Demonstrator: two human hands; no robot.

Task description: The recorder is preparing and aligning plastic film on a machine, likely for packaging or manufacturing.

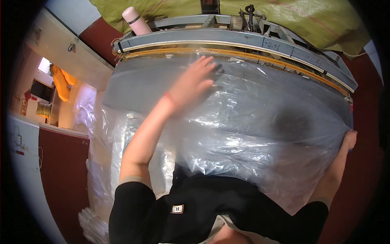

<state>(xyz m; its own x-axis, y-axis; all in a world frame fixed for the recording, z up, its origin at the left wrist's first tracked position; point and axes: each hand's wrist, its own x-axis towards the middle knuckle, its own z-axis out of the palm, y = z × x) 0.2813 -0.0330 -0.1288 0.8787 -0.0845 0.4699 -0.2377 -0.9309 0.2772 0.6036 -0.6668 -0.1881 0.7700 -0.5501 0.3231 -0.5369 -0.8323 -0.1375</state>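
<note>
A wide sheet of clear plastic film [239, 122] spreads in front of me, wrinkled and shiny toward my body. My left hand [195, 79] reaches over its far part with fingers stretched out, somewhat blurred; whether it touches the film I cannot tell. At the right edge my right hand [350, 140] is closed on the film, and folds run from it across the sheet. Just beyond the film lies a long grey metal bar [227, 37] with an orange-yellow strip [178, 51] along its near side.
A pink bottle [137, 21] stands behind the bar at the left. A dark metal clamp-like fitting [250, 18] rises at the back. Yellow-green woven sheeting [300, 18] hangs behind. At left are an open door [69, 40] and more crumpled film [92, 221] on the floor.
</note>
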